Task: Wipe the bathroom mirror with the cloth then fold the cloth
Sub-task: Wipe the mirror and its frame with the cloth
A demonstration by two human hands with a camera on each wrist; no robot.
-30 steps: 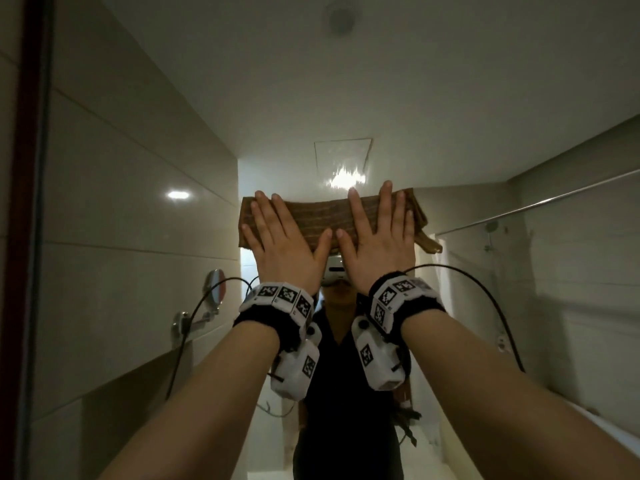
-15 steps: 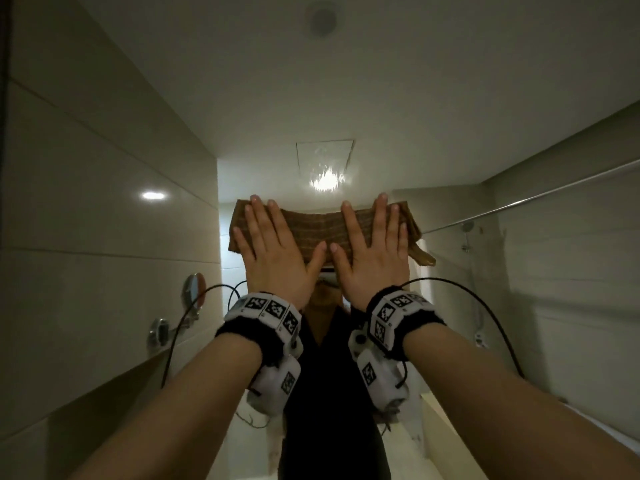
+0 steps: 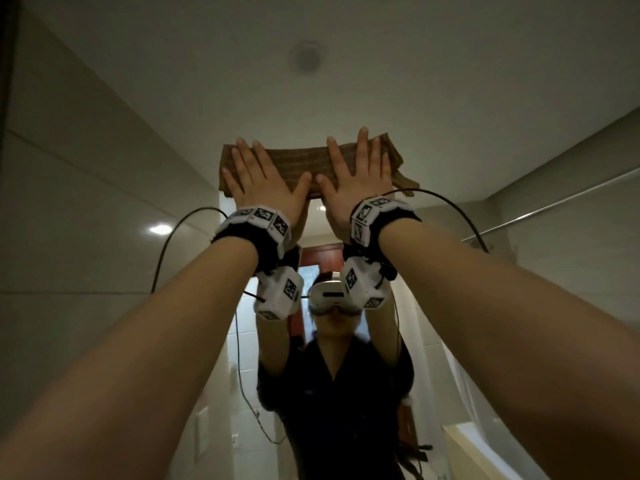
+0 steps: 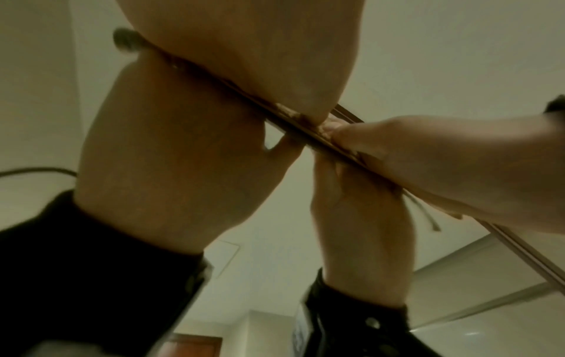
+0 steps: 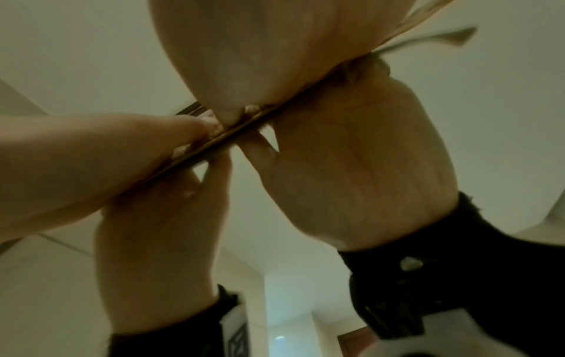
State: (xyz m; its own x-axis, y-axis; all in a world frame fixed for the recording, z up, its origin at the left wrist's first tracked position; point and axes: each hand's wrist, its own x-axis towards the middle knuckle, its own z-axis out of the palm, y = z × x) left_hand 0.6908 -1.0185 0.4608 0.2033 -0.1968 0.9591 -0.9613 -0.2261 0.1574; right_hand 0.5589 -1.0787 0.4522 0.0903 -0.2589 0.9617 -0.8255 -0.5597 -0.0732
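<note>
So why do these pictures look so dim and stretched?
Head view: dim room, forearms bulge from wide-angle distortion, glare spot on the glossy wall tile. Wrist views: the left hand and right hand loom large and soft, their mirror doubles meeting them at the folded brown woven cloth.

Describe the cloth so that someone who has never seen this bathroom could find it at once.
Start at the big mirror that fills the head view, and look high up at its centre. There the left hand and right hand press flat, fingers spread, on the cloth. It is a brown, striped band, the only fabric against the glass.
</note>
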